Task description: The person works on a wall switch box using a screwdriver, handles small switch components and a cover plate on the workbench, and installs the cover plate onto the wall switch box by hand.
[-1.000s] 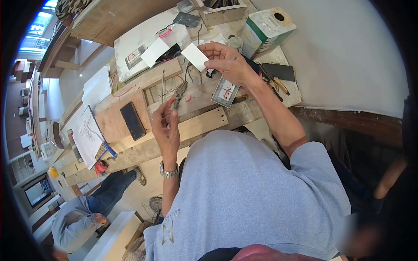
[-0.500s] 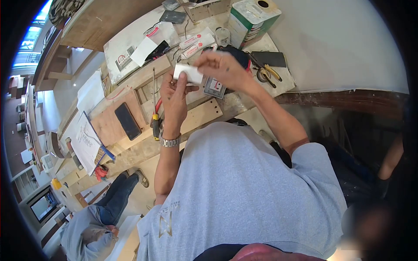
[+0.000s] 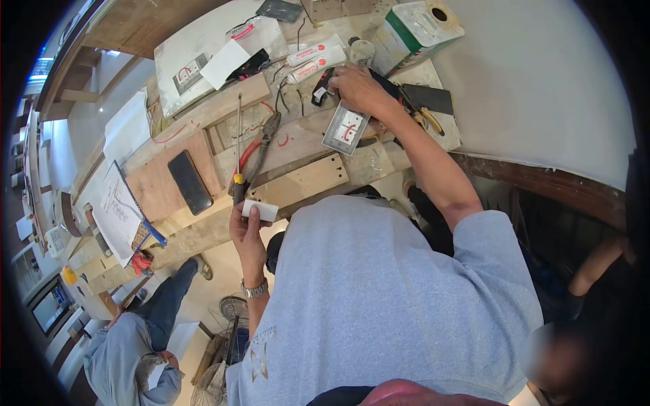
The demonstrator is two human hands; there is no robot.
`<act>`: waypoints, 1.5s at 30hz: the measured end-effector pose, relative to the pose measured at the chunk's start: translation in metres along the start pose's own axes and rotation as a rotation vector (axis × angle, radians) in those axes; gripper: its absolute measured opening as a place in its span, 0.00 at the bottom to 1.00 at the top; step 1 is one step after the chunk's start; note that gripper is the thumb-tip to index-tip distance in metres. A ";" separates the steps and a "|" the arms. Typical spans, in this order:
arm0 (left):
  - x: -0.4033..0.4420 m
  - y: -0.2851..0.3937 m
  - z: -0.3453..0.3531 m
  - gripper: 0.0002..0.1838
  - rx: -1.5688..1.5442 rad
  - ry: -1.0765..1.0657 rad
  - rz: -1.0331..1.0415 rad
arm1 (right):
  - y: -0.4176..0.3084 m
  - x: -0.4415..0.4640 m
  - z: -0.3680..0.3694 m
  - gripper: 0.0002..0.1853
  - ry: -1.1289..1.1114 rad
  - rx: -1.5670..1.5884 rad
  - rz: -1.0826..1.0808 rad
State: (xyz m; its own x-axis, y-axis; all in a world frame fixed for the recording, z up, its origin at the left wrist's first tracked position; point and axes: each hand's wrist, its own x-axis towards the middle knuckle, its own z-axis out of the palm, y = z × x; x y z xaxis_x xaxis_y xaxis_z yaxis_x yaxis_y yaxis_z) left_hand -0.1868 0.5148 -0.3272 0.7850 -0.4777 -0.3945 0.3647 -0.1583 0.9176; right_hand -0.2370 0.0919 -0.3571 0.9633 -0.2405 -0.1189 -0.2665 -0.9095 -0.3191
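Note:
My left hand (image 3: 249, 233) is closed on a small white plate (image 3: 260, 210), thumb on top, near the bench's front edge. Just beyond it lie a long screwdriver (image 3: 238, 178) with a yellow and black handle and red-handled pliers (image 3: 263, 145). My right hand (image 3: 359, 88) reaches down with bent fingers at a dark pouch (image 3: 323, 86); its fingertips are partly hidden, so what they hold cannot be made out. Below this hand sits a grey box (image 3: 346, 128) with a white insert and a red wire.
A phone (image 3: 190, 182) lies on a wooden board. Farther back are white tubes (image 3: 313, 59), a green and white can (image 3: 414, 37) and yellow-handled pliers (image 3: 431, 122). Papers (image 3: 116, 215) rest at the left. Another person (image 3: 128, 352) is at the lower left.
The white plate passed from my right hand to my left, which drew back toward me. My left hand let go of the pliers, now on the bench. My right hand moved to the dark pouch.

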 end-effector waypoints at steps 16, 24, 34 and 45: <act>-0.003 0.013 0.016 0.14 -0.052 0.193 -0.046 | 0.054 0.201 0.020 0.21 -0.149 0.266 0.516; 0.005 0.014 0.016 0.13 -0.059 0.197 -0.035 | 0.040 0.186 0.016 0.25 -0.178 0.182 0.466; -0.001 0.022 0.027 0.12 -0.083 0.174 0.005 | 0.008 0.077 -0.028 0.17 0.463 0.310 0.204; -0.003 0.018 0.021 0.12 -0.061 0.022 0.084 | -0.042 -0.014 -0.045 0.15 0.793 0.463 -0.057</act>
State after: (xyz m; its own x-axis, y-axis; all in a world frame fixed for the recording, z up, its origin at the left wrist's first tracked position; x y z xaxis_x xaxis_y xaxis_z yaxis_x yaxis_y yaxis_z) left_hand -0.1931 0.4950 -0.3082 0.8246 -0.4679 -0.3180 0.3266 -0.0653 0.9429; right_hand -0.2377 0.1177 -0.2994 0.6690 -0.5172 0.5338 -0.0391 -0.7417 -0.6696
